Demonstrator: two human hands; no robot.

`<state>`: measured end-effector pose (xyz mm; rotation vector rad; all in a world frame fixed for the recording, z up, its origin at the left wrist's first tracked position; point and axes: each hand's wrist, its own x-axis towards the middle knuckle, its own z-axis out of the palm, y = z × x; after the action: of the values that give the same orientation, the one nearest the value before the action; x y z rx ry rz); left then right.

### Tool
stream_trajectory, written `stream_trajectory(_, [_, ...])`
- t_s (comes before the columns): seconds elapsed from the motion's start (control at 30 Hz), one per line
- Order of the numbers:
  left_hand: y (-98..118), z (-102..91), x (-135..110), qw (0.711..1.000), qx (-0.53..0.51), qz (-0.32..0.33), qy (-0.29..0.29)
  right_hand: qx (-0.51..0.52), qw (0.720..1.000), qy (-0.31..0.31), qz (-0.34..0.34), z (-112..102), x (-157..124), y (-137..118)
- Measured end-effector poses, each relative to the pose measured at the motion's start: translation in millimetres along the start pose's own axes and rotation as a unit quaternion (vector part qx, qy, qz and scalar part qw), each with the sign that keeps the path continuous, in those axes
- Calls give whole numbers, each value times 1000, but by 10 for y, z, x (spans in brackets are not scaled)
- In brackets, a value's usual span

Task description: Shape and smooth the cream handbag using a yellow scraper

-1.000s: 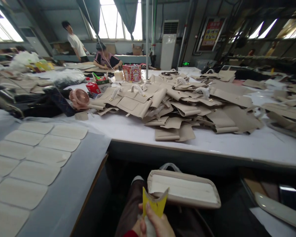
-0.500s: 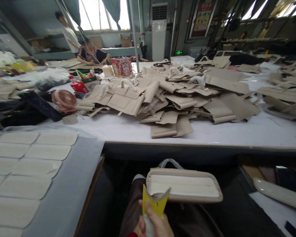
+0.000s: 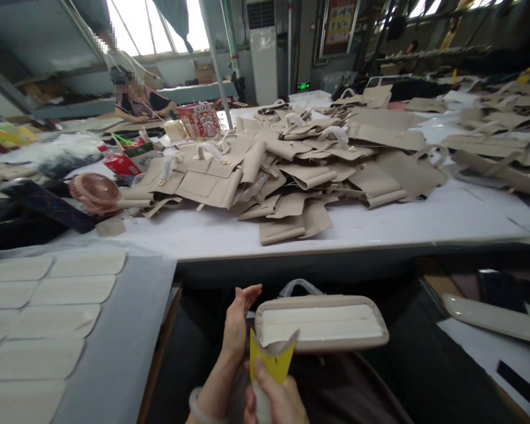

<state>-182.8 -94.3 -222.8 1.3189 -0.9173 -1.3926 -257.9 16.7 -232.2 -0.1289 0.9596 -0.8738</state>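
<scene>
My right hand (image 3: pixel 284 400) is closed round the pale handle of a scraper-like tool (image 3: pixel 271 360) with a yellow blade and a concave end. The thumb presses on the blade. Just beyond the blade, over my lap, a beige handbag (image 3: pixel 382 330) lies with its white bottom panel (image 3: pixel 322 323) facing up. Its plastic-wrapped handle (image 3: pixel 301 287) sticks out on the far side. Beside the bag's left end, my left hand (image 3: pixel 237 315) is raised and open, fingers stretched out. Whether it touches the bag I cannot tell.
A pile of beige bag pieces (image 3: pixel 291 171) covers the white table (image 3: pixel 212 238). Flat pale panels (image 3: pixel 55 321) lie in rows on my left. A pink fan (image 3: pixel 95 191) stands at the table's left. Another long panel (image 3: pixel 494 318) rests at right. A person (image 3: pixel 136 106) sits across.
My left hand has come into clear view and risen beside the bag's left end, fingers extended. My right hand still grips the tool. The whole view has shifted slightly.
</scene>
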Motion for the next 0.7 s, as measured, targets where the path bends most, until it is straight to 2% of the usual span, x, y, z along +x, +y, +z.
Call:
stream_trajectory(0.1, [91,94,-8,992,97,7,-81,-18,999,-20,27,-14,-8,-24])
stream_trajectory(0.17, [130,155,-18,981,165,13,-105,-23,998,-33,39,-26,-7,-38])
stream_trajectory(0.37, [156,237,-46,978,186,30,-86,-11,998,-50,39,-55,-31,-138])
stream_trajectory(0.53, [190,304,-70,973,219,43,-58,-42,996,-71,34,-138,-47,-255])
stream_trajectory(0.63, [211,361,-76,961,266,65,-46,-74,995,-66,4,-226,-8,-265])
stream_trajectory(0.7, [220,406,-74,942,324,84,-42,-84,995,-54,-26,-280,29,-263])
